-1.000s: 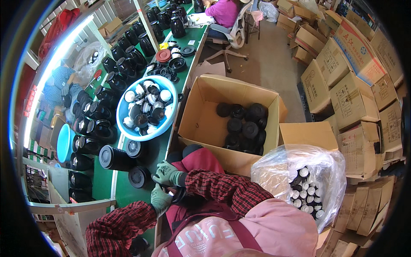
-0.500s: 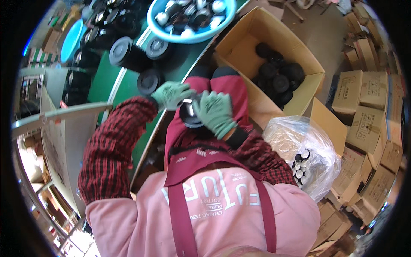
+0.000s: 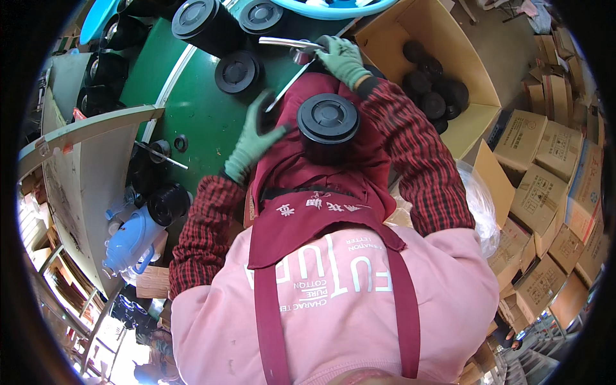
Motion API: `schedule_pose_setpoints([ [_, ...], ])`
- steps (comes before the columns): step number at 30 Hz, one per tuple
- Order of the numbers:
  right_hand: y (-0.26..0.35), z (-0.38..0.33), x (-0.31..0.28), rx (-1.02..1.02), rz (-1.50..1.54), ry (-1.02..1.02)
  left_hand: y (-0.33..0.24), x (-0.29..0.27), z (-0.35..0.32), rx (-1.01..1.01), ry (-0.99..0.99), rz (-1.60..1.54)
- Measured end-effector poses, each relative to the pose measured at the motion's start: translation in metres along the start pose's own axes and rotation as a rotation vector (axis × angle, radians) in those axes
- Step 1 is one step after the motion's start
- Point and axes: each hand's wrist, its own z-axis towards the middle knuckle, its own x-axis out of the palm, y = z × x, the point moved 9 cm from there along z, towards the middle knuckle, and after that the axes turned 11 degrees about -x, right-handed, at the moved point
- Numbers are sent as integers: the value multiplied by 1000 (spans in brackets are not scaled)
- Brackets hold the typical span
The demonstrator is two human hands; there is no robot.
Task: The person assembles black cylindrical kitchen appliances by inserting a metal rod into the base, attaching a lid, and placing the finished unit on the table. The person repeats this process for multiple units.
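A black round canister-like part (image 3: 328, 122) with a ridged, disc-shaped top rests on my lap, on the maroon apron (image 3: 282, 170). Neither hand touches it. My left hand (image 3: 249, 142), in a pale green glove, is just left of it, thumb and fingers spread with nothing between them. Beyond the canister, at the table's edge, my gloved right hand (image 3: 346, 61) is closed round a shiny silver bar-shaped metal tool (image 3: 282, 42). A small reddish part shows under the bar; the tool's exact kind is unclear.
Similar black canisters (image 3: 236, 72) stand on the green table (image 3: 208, 119), below a blue basin (image 3: 333, 11). An open cardboard box (image 3: 385, 38) holding black parts is at the right, with stacked cartons (image 3: 523, 138) beyond. A blue jug (image 3: 131, 242) is at the left.
Both hands have left the glossy black part held over my lap. The right hand has moved forward and grips the silver tool; the left has opened. A canister now shows upright on my lap.
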Motion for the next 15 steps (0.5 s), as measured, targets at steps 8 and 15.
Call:
schedule_pose_setpoints([
  [8,1,15,30,35,-27,13,-35,74,-8,292,180,301],
  [15,72,-103,-39,-381,876,87,-69,15,-64,543,-231,10],
])
